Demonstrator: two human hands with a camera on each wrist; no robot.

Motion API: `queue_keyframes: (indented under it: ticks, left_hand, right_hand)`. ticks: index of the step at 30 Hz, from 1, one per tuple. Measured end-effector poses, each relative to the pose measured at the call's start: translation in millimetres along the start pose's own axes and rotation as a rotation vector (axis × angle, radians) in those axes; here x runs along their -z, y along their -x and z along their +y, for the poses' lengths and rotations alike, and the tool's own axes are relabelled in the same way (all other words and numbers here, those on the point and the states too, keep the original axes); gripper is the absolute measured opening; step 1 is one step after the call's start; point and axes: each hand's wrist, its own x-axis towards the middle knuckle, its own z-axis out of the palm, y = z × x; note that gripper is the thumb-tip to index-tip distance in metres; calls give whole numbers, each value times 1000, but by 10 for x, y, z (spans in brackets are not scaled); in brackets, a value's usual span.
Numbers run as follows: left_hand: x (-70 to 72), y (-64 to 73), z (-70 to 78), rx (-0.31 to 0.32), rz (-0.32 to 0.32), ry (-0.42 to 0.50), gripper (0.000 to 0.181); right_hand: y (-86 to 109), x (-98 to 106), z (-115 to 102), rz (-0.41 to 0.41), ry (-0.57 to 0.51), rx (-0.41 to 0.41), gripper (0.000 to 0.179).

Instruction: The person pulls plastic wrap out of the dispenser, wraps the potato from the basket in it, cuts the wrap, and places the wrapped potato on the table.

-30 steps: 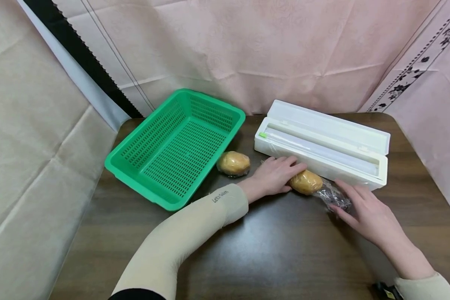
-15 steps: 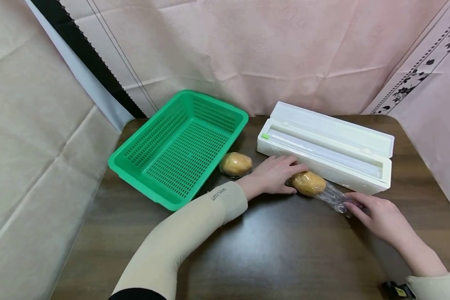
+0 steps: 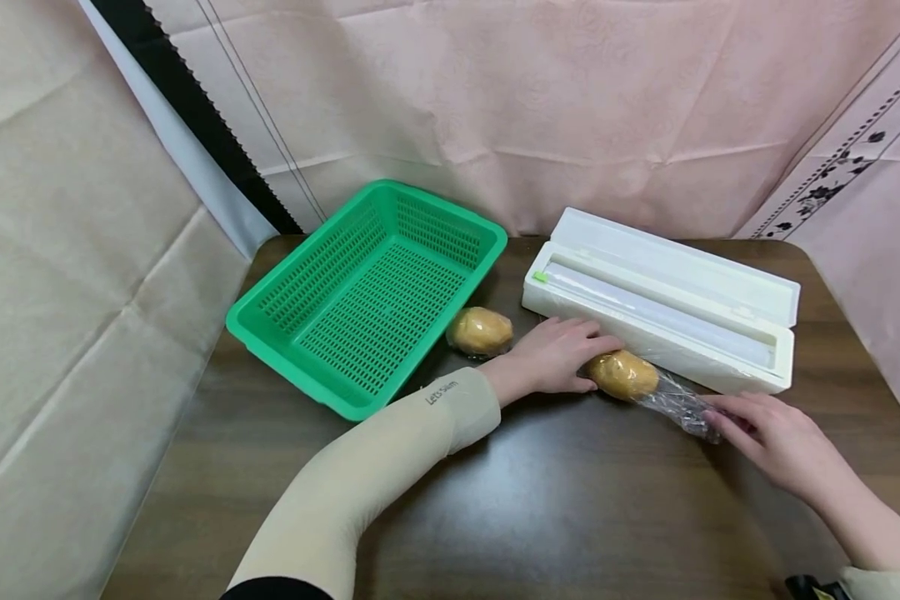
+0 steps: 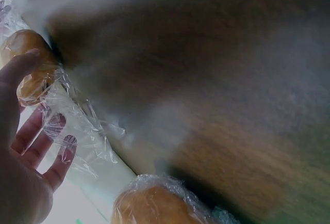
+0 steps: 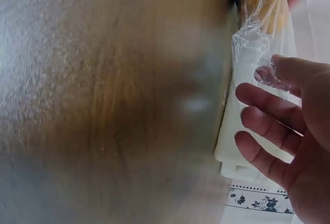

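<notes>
A golden-brown oval piece of food (image 3: 624, 375), potato-like and wrapped in cling film, lies in front of the white box. My left hand (image 3: 558, 357) holds its left end; in the left wrist view the thumb (image 4: 23, 64) lies across it and loose film (image 4: 77, 126) covers the other fingertips. From its right end a gathered tail of cling film (image 3: 678, 406) stretches to my right hand (image 3: 780, 442). That hand pinches the tail between thumb and index finger, the other fingers extended in the right wrist view. A second wrapped oval piece (image 3: 482, 332) rests left of my left hand.
Behind both hands stands the white cling film dispenser box (image 3: 607, 321), lid raised, roll inside. A green perforated basket (image 3: 300, 387) sits at the table's back left, beside the second piece. Fabric curtains (image 3: 555, 108) border the brown wooden table (image 3: 540, 517).
My right hand has closed on the loose film tail and drawn it rightward and toward me, making it longer and narrower. My left hand keeps its hold. The head view has shifted slightly.
</notes>
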Motion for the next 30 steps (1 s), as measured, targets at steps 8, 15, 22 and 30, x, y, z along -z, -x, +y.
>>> queue_keyframes:
  ticks: [8, 15, 22, 30]
  left_hand:
    - [-9, -54, 9, 11, 15, 12, 68]
    - [0, -43, 1, 44, 4, 25, 70]
    - [88, 44, -60, 97, 74, 108, 67]
    - [130, 156, -199, 288, 104, 230, 31]
  right_hand:
    - [-89, 215, -219, 98, 53, 36, 42]
    - [-536, 20, -512, 144, -8, 241, 79]
    - [-704, -192, -459, 72, -10, 264, 57]
    - [-737, -214, -418, 34, -22, 233, 63]
